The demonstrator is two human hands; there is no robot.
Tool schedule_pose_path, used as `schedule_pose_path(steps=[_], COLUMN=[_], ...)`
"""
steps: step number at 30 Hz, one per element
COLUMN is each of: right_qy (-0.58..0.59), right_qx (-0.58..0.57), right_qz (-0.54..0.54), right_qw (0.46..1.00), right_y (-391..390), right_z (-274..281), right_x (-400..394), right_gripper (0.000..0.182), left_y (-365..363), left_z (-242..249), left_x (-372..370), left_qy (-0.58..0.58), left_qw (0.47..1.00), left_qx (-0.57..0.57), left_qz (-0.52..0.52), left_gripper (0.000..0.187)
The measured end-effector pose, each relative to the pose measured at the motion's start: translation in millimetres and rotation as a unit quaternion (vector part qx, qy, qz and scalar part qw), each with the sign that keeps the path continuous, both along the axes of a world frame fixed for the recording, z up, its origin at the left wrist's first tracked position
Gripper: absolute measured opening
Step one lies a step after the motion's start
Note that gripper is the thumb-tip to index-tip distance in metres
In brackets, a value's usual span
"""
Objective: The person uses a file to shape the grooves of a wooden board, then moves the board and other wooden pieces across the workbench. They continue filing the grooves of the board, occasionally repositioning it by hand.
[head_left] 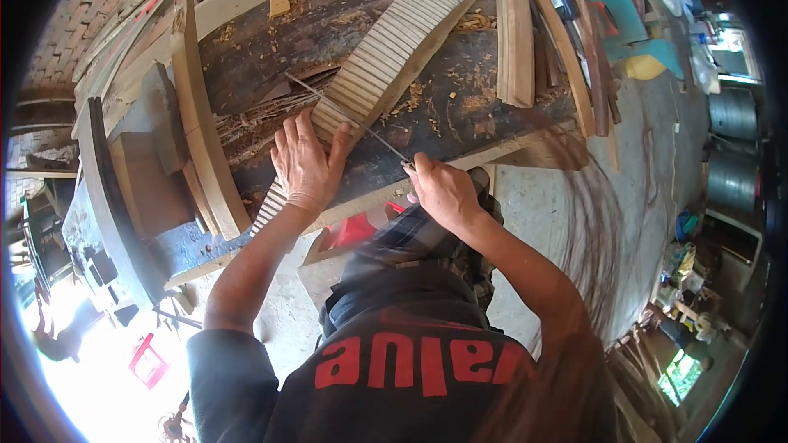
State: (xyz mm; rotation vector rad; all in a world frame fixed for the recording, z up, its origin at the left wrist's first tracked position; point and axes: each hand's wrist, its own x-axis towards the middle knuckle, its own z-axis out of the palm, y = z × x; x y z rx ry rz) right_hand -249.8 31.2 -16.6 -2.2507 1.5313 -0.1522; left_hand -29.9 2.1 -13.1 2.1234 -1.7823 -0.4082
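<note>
A long wooden board with a row of parallel grooves across its face lies slantwise on the dark workbench. My left hand rests on the near part of this board, fingers stretched out and thumb apart, pressing on the grooved face. In my right hand, closed at the bench's front edge, is the near end of a slim rod-like file. The file lies across the board just beyond my left fingertips, its far tip past the board's left side. My right fingers hide its handle end.
Wood shavings are scattered over the bench. A small yellow block sits toward the back. Thick wooden pieces stand at the left, and a moulded wood length lies at the right. Something red shows below the front edge.
</note>
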Motion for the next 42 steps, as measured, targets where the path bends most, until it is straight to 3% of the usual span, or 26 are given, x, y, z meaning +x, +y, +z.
schedule_pose_path(steps=[4,9,12,16,19,22,26,28,34,36,42], right_qy=[0.000,-0.038,-0.094,-0.028,-0.087,-0.060,-0.051,-0.042,-0.050,-0.106,-0.004], right_qx=[0.004,-0.069,-0.080,-0.062,-0.026,-0.095,-0.066,-0.052,-0.089,-0.082,-0.095], right_qz=[0.012,0.038,0.038,0.037,0.025,0.038,0.033,0.014,0.006,-0.004,-0.010], right_qw=[1.000,0.996,0.992,0.997,0.996,0.993,0.996,0.998,0.995,0.991,0.995], right_y=[-6.9,-52.8,-41.4,-21.0,-39.8,-52.5,-17.5,-16.7,-45.7,-31.0,71.6], right_z=[-1.3,-7.0,-11.9,-7.7,-10.3,-14.7,-22.0,-18.3,-11.7,-38.4,-23.2], right_x=[0.4,52.2,29.5,1.4,34.3,52.9,-4.0,6.3,52.2,23.8,-96.3], right_gripper=[0.015,0.016,0.015,0.014,0.013,0.008,0.017,0.018,0.014,0.014,0.014], left_y=[-0.8,0.7,-0.5,0.5,-0.3,-1.6,-0.9,-1.5,0.1,-0.9,0.2], left_z=[4.4,2.2,4.7,-3.2,3.4,3.1,-1.3,1.7,-3.8,-1.0,-3.0], left_x=[0.1,-0.8,1.7,0.3,-0.9,1.5,2.4,0.2,4.1,1.3,0.7], left_qy=[-0.010,-0.012,-0.002,-0.005,-0.004,-0.011,-0.014,-0.002,-0.028,-0.021,-0.018], left_qw=[1.000,1.000,1.000,1.000,1.000,1.000,0.999,1.000,0.999,1.000,1.000], left_qx=[0.021,-0.006,0.014,-0.002,-0.002,-0.005,-0.034,0.006,-0.021,-0.003,-0.019], left_qz=[0.004,0.008,-0.003,-0.003,-0.001,-0.006,-0.010,-0.001,-0.010,0.005,0.013], left_gripper=[0.069,0.068,0.069,0.068,0.067,0.067,0.068,0.068,0.070,0.071,0.070])
